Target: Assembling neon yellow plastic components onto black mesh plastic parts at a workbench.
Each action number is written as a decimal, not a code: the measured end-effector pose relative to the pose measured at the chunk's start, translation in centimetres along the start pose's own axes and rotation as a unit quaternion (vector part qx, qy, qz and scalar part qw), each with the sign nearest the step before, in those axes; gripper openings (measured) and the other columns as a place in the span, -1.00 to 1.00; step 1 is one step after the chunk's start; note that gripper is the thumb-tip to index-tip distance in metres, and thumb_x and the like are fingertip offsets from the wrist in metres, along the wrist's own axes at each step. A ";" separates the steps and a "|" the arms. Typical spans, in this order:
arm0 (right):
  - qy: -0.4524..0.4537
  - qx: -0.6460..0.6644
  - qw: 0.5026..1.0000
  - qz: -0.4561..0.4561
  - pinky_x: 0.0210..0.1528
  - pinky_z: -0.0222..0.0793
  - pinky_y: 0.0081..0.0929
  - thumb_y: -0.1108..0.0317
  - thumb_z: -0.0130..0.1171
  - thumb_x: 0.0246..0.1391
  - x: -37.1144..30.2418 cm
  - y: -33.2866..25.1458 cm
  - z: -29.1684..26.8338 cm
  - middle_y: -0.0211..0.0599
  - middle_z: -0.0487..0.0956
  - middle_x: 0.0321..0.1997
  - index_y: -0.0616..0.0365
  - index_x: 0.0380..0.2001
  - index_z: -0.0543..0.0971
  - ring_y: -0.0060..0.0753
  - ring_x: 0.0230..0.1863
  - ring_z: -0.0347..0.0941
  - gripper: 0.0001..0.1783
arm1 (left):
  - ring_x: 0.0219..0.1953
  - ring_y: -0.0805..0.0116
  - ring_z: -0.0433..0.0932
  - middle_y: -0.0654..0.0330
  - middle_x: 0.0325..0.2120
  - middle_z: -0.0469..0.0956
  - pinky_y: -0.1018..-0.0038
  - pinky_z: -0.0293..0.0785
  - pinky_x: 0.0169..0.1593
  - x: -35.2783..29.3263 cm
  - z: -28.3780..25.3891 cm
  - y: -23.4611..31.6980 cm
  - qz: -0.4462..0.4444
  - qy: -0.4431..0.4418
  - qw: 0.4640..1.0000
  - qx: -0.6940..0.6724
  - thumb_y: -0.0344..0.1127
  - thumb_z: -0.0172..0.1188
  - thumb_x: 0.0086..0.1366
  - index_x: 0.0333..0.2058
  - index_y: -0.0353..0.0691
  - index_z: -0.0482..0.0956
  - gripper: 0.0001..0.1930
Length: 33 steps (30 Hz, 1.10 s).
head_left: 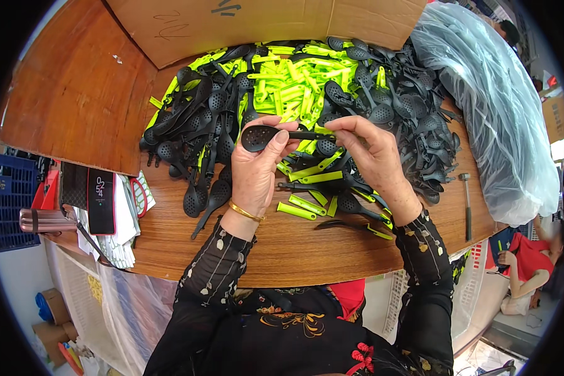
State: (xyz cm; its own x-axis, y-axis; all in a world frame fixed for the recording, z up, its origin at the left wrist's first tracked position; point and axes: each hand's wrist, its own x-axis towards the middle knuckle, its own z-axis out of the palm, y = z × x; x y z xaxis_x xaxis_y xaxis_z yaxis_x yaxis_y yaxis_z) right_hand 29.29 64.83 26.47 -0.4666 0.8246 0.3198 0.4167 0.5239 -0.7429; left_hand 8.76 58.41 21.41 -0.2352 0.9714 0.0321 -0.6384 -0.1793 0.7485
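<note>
A black slotted spoon (257,136) lies level above the table, its bowl to the left. My left hand (255,178) is closed around the bowl and neck, thumb on top. At the handle's tip, the thumb and forefinger of my right hand (379,164) pinch together; whether a small green part is between them I cannot make out. Beneath and beyond my hands spreads a heap of bright green handle pieces (288,88), with black slotted spoons (197,125) heaped around it. Several loose green handles (296,211) lie just in front of the heap, beside another black spoon (351,205).
A cardboard sheet (263,25) and a wooden board (75,88) wall the table's back and left. Clear plastic wrap (482,106) bulges along the right, near a hammer (467,207). A phone (101,200), papers and a flask (44,220) sit at left. Another person (529,263) is far right.
</note>
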 end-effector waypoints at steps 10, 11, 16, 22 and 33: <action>-0.007 -0.047 0.993 -0.104 -0.15 0.56 -0.46 0.56 0.19 0.29 0.7 -0.7 -0.1 -0.26 0.72 -0.22 0.17 -0.09 0.68 -0.38 -0.21 0.68 -0.81 | -0.02 0.29 0.69 0.03 -0.06 0.70 0.41 0.68 0.05 0.7 -0.5 0.1 -0.014 0.016 1.000 -0.016 -0.43 0.29 0.43 0.06 -0.27 0.51 -0.72; -0.018 -0.035 0.997 -0.073 -0.14 0.56 -0.46 0.57 0.16 0.32 0.7 -0.9 -0.2 -0.28 0.72 -0.22 0.18 -0.09 0.67 -0.40 -0.21 0.67 -0.82 | -0.02 0.29 0.69 0.03 -0.06 0.70 0.41 0.68 0.05 0.7 -0.4 0.2 -0.014 0.016 1.000 -0.017 -0.43 0.29 0.43 0.06 -0.27 0.51 -0.72; -0.086 0.132 0.986 0.060 -0.06 0.56 -0.45 0.45 0.17 0.37 0.4 -0.9 -0.1 -0.32 0.71 -0.14 0.20 -0.03 0.63 -0.50 -0.11 0.65 -0.82 | -0.03 0.33 0.69 0.04 -0.08 0.71 0.42 0.69 0.03 0.3 -0.2 0.4 0.054 0.001 0.995 0.083 -0.43 0.28 0.44 0.04 -0.30 0.51 -0.75; -0.098 0.101 0.981 0.130 -0.10 0.52 -0.42 0.10 0.33 0.31 0.1 0.0 0.6 -0.31 0.71 -0.24 0.23 -0.13 0.65 -0.52 -0.23 0.58 -0.64 | 0.01 0.38 0.66 0.05 -0.06 0.70 0.48 0.65 0.08 -0.2 0.4 0.2 0.068 -0.018 0.992 0.105 -0.44 0.28 0.45 0.05 -0.30 0.51 -0.74; -0.115 0.081 0.987 0.077 -0.36 0.47 -0.46 0.25 0.31 0.30 -0.5 -1.5 0.7 -0.30 0.64 -0.49 0.24 -0.24 0.67 -0.56 -0.49 0.54 -0.77 | 0.02 0.40 0.66 0.03 0.01 0.71 0.45 0.57 0.15 -1.1 0.9 -0.2 0.010 -0.107 0.990 0.096 -0.39 0.23 0.49 0.00 -0.32 0.68 -0.80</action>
State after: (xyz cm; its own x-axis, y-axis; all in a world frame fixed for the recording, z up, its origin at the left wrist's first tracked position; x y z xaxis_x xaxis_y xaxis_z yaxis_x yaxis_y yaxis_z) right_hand 28.37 63.47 27.00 -0.5797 0.8120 0.0680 0.3749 0.3399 -0.8625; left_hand 9.86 57.50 21.83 -0.0717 0.9824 0.1722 -0.4799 -0.1854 0.8575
